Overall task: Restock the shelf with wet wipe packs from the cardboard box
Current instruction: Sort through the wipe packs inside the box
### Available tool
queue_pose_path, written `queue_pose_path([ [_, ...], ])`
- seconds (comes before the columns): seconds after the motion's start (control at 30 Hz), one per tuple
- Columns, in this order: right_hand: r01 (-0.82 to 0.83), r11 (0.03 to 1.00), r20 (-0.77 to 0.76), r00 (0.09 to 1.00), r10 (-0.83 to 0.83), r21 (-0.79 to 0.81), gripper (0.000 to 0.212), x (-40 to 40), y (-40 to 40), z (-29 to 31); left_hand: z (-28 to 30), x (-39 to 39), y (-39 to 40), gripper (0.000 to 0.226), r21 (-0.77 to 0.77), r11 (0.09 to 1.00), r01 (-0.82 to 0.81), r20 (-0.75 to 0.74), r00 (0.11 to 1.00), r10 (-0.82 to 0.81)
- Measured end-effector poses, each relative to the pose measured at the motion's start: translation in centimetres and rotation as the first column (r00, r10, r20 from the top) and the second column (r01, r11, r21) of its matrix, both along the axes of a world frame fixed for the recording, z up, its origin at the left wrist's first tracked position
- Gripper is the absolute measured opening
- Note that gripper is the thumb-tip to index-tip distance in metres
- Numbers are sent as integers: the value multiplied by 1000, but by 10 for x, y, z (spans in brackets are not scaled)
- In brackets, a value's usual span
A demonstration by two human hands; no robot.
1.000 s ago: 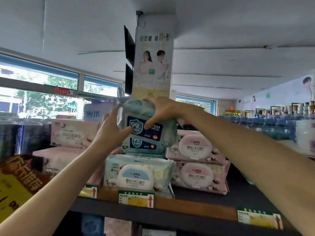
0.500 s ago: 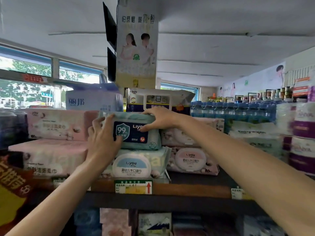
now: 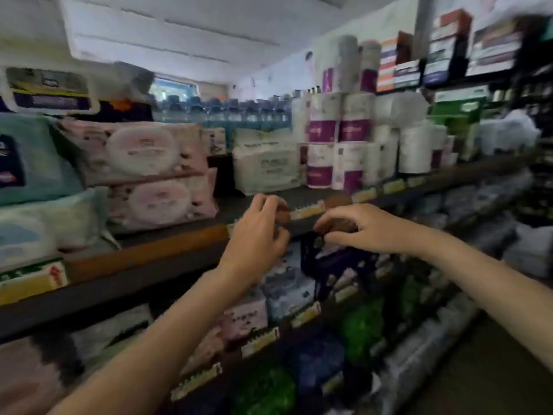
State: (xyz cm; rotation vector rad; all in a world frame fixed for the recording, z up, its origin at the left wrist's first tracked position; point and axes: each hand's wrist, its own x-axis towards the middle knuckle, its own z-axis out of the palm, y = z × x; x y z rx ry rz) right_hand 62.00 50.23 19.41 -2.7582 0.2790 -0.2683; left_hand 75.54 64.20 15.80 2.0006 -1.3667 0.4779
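The teal pack (image 3: 28,158) with the dark label sits at the far left of the shelf (image 3: 143,256), stacked on a pale blue-lidded pack (image 3: 39,226). Just to its right, two pink packs (image 3: 149,175) lie one on the other. No box shows in this view.

Both hands hang in front of the shelf edge, near each other but apart, and neither touches a pack. The left hand (image 3: 257,238) has its fingers loosely curled with nothing in them. The right hand (image 3: 356,227) is palm-down, fingers bent and spread, also empty.

Further right on the shelf stand a white bundle (image 3: 266,160), purple-banded paper rolls (image 3: 335,145) and plain white rolls (image 3: 416,145). Blue bottles (image 3: 221,112) line up behind. Price tags (image 3: 33,278) run along the shelf edge. The lower shelves carry blurred green, purple and pink packets.
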Motion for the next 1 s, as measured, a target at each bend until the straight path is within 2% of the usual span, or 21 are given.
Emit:
queue_pose_path([
  [0.07,184,979,-103,979,-175,84,14,-67,-41,-42,-25,-40,-51,26,229,960,159,-51,987,-152],
  [0.17,475,866,-236,870,-434,158,13,-186,-72,-104,-72,-124,-109,23,408,798,444,-178,896,-407],
  [0.23,645,742,-309,755,-579,185,20,-267,-74,-141,-105,-190,-133,24,493,634,596,-261,797,-546],
  [0.33,831,480,-435,556,-708,281,22,-380,-52,-189,-153,-293,-152,26,564,410,717,-331,652,-682],
  [0.47,918,159,-526,343,-778,363,27,-510,-3,-243,-210,-416,-156,25,610,147,779,-417,474,-776],
  [0.53,914,51,-558,289,-778,403,28,-569,22,-269,-233,-468,-154,24,619,46,784,-450,402,-797],
  [0.63,891,-131,-651,211,-729,436,5,-645,49,-317,-269,-536,-149,24,632,-52,773,-513,366,-777],
  [0.67,895,-170,-682,180,-709,412,9,-666,54,-338,-283,-554,-147,24,639,-71,766,-527,369,-765],
  [0.77,920,-193,-770,156,-619,342,12,-708,71,-403,-326,-600,-142,25,664,-116,739,-570,400,-718],
  [0.87,951,-167,-844,140,-518,261,30,-732,85,-466,-367,-631,-139,25,672,-150,726,-622,443,-645],
  [0.93,968,-105,-859,150,-489,228,32,-739,92,-495,-390,-643,-137,24,653,-150,743,-665,466,-583],
  [1.0,973,-2,-856,201,-476,230,31,-742,95,-517,-411,-652,-136,23,662,-119,740,-672,516,-530],
])
